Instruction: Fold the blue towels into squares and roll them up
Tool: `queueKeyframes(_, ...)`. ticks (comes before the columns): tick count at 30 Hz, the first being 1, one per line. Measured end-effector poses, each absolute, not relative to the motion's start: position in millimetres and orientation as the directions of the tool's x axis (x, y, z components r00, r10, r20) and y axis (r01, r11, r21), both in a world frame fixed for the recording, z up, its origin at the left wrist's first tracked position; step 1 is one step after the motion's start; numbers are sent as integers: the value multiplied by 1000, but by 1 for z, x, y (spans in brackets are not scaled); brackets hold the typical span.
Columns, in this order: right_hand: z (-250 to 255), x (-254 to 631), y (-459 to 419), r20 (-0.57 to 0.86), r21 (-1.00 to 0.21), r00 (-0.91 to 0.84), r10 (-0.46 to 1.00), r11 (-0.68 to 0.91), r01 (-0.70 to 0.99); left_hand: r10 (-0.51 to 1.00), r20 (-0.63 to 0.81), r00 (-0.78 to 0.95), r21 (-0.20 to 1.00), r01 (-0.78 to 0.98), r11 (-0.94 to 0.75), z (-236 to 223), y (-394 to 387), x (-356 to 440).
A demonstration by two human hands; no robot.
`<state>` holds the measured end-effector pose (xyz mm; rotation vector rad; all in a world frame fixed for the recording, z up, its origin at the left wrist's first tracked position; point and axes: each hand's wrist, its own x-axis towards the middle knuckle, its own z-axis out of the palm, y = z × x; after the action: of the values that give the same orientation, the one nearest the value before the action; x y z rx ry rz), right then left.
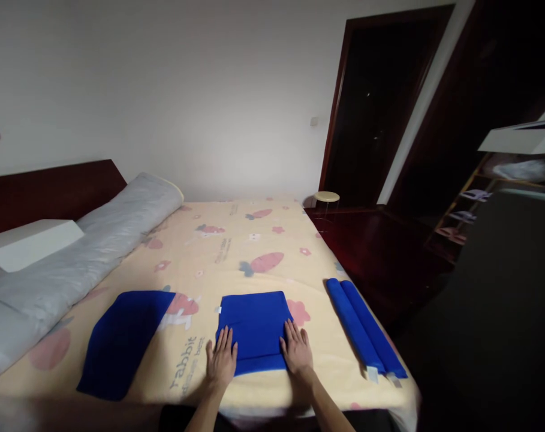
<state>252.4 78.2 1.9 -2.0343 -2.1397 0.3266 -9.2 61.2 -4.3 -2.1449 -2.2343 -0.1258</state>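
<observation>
A blue cloth (256, 327) lies spread on the bed in front of me, its near edge folded over in a narrow strip. My left hand (222, 359) rests flat on its left side, fingers stretched out. On the right side, my right hand (298, 351) lies flat with its fingers extended. A small white tag shows at the cloth's upper left edge. To the left is another blue cloth (119, 345), lying flat. Two rolled blue cloths (366, 330) lie side by side near the bed's right edge, white tags at their near ends.
The bed (236, 240) has a cream sheet with carrot and flower prints. A long grey rolled bedding piece (105, 234) and a white box (33, 243) lie along the headboard (51, 189). Beyond the right edge stand a round stool (327, 197) and a shelf rack (461, 222).
</observation>
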Motion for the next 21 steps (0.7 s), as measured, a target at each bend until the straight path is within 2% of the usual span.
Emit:
queueKeyframes(3,1,246,76,23,-293,-27,999,33,956,976,212,56,31,997,-64,-14,62,-6)
queueKeyframes(6,6,231,70,73,-363,-214,974,226,904,937,284,205,101,965,-242,-23,64,5)
queueKeyframes(9,15,211,64,86,-440,-427,900,419,795,918,265,296,179,920,-349,-28,67,20)
queueKeyframes(12,20,196,63,45,-486,-497,867,453,747,929,192,317,195,915,-352,-29,69,29)
queueKeyframes(15,18,199,68,-11,-472,-443,897,385,793,958,162,235,153,953,-260,-28,70,22)
queueKeyframes(19,5,220,75,-6,-398,-176,984,159,904,979,196,-63,64,997,52,-24,67,3)
queueKeyframes(21,-3,229,78,19,-370,-68,998,70,926,964,217,-157,26,988,155,-23,65,-4)
